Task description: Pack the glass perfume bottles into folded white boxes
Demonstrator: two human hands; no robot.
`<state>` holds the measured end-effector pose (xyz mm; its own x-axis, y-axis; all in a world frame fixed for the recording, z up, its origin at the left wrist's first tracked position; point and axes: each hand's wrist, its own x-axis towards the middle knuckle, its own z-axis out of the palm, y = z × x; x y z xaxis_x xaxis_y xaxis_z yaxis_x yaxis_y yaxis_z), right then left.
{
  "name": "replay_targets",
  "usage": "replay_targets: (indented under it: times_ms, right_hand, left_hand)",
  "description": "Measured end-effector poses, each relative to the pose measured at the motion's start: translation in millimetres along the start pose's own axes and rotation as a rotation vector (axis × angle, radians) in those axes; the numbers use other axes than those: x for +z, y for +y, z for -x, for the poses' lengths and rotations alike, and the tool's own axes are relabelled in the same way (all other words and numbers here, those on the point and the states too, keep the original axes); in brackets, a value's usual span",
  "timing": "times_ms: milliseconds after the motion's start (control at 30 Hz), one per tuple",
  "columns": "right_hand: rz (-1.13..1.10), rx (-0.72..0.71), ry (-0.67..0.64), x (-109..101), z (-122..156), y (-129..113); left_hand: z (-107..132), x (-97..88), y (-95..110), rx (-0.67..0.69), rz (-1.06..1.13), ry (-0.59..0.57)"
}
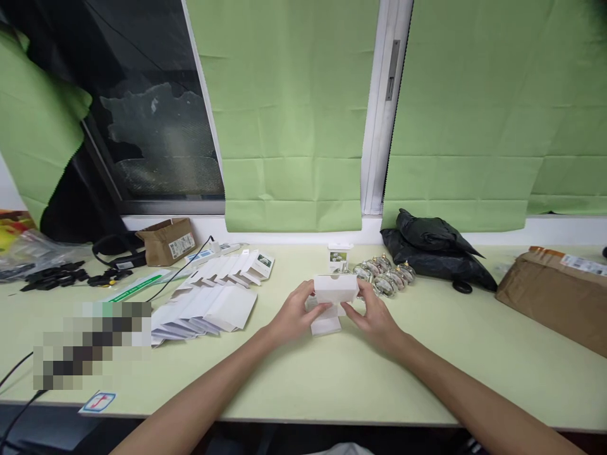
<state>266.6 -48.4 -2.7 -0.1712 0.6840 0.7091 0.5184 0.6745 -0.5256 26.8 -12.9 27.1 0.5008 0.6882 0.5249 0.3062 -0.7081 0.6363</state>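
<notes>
A small white carton (336,289) is raised above the table between my two hands. My left hand (298,311) grips its left end, fingers behind and thumb along the lower front. On the right end my right hand (374,311) closes in the same way. Under the carton a white flat piece (326,325) shows on the table, partly covered by my hands. Just behind to the right sits a cluster of several clear, shiny ornament-like pieces (385,275). A white box with a picture on it (338,258) stands behind the carton.
Rows of several flat white cartons (203,309) lie to the left. Farther left are an open brown box (169,243), cables and black parts (57,275). A black plastic bag (434,249) and a large brown package (554,294) occupy the right side.
</notes>
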Motion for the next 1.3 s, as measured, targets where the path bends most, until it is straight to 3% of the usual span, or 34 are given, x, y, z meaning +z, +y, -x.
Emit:
replay_targets:
  times_ms: [133,267,600,933,1167,1300]
  right_hand:
    - [-0.015,-0.01,-0.04,0,1,9]
    - [0.013,-0.016,-0.069,-1,2,13]
    - [-0.132,0.116,-0.024,-3,-4,-4]
    - [-0.132,0.104,-0.124,-5,-5,-11]
    - [-0.153,0.192,0.051,-4,-3,-9]
    - [-0.136,0.167,0.139,-5,-4,-11]
  left_hand:
    - [0,1.7,3,-0.128,0.162,-0.073]
    - [-1,1.8,8,-0.169,0.258,-0.12]
    - [-1,4.5,11,-0.085,0.253,-0.118]
    - [-1,1.7,5,-0.057,-0.041,-0.022]
    - [-2,-1.8,-3,0.121,-0.329,-0.087]
    - [-3,-4.3,-8,0.21,-0.465,-0.085]
